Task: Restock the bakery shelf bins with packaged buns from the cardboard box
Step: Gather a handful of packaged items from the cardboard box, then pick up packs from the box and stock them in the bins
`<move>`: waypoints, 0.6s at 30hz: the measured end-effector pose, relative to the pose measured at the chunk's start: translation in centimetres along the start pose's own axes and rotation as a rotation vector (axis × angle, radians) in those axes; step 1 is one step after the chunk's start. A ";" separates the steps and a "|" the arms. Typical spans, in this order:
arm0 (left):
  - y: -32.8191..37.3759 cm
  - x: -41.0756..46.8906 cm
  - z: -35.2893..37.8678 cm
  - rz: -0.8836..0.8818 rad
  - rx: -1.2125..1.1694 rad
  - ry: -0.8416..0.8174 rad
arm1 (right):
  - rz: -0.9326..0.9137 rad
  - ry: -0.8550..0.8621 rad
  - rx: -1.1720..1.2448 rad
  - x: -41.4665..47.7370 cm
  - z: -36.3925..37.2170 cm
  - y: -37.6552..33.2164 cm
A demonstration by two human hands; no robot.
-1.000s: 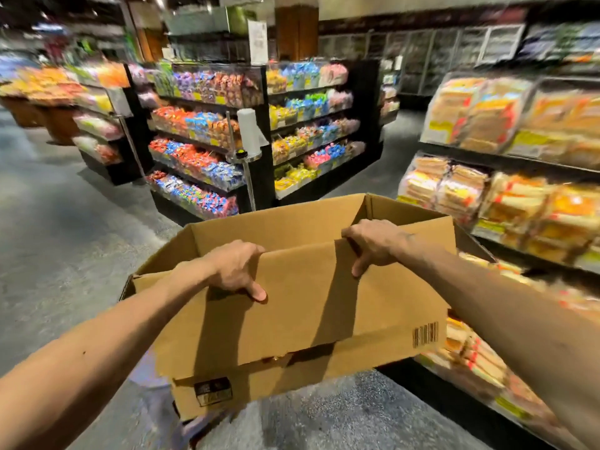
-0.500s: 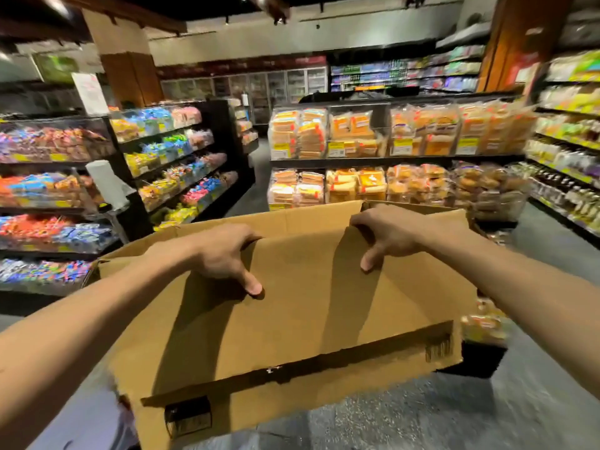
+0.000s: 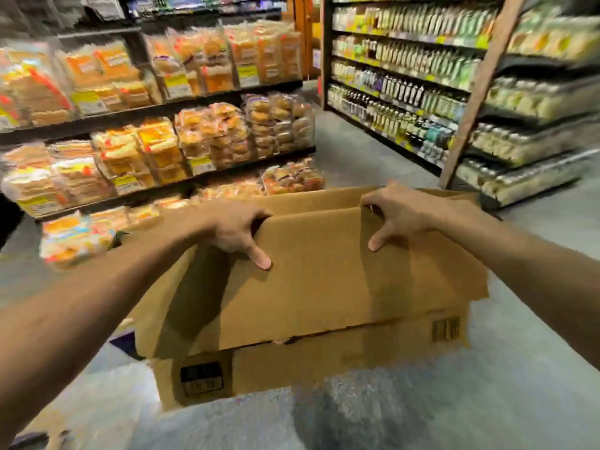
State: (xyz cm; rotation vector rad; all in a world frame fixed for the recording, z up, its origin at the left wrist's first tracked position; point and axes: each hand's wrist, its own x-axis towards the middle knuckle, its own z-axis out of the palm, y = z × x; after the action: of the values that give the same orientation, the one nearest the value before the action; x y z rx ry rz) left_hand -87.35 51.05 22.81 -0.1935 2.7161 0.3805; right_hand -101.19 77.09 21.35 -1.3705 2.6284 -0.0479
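I carry a large brown cardboard box (image 3: 318, 287) in front of me, above the floor. My left hand (image 3: 237, 232) grips the near top edge of the box on the left, thumb on the outer flap. My right hand (image 3: 396, 212) grips the same edge further right, thumb pointing down the flap. The inside of the box is hidden by the folded-down flap. The bakery shelf (image 3: 156, 108) with packaged buns (image 3: 259, 128) and bread fills the left and centre behind the box.
A tall shelf of bottles and jars (image 3: 406, 92) lines the right side, with a slanted wooden post (image 3: 477, 92) at its end. A grey floor aisle (image 3: 350, 147) runs between the two shelf units. Loose bread packs (image 3: 74, 235) lie low at the left.
The view has swung right: the candy shelves have left the frame and the bakery shelf has moved to the left. Both hands keep the same grip on the box.
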 end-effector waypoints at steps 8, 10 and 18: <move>13.2 21.3 5.9 0.281 0.030 -0.159 | 0.303 -0.179 0.100 -2.1 7.1 21.1; 14.9 26.5 6.7 0.300 0.029 -0.185 | 0.366 -0.212 0.126 -1.2 8.7 25.4; 17.9 50.4 9.9 0.405 0.093 -0.311 | 0.516 -0.324 0.196 7.4 16.5 41.6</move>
State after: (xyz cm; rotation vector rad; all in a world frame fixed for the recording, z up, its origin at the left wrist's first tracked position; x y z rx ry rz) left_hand -133.20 66.93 -1.73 0.4139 2.4434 0.3591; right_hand -136.20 95.83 -0.49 -0.5573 2.5283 -0.0120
